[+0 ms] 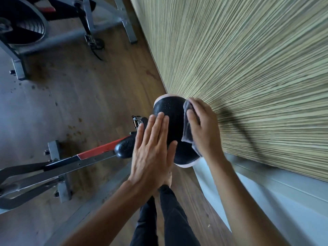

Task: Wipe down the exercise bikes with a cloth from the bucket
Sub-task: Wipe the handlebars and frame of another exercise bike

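Grey cloth in right hand | left hand flat on saddle (black)

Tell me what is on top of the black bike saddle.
The left hand lies flat on the saddle, fingers straight. The right hand holds a grey cloth against its right edge. The saddle surface beneath hand and cloth is hidden.

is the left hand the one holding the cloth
No, the right hand grips the grey cloth against the saddle, while the left hand lies flat on top of it.
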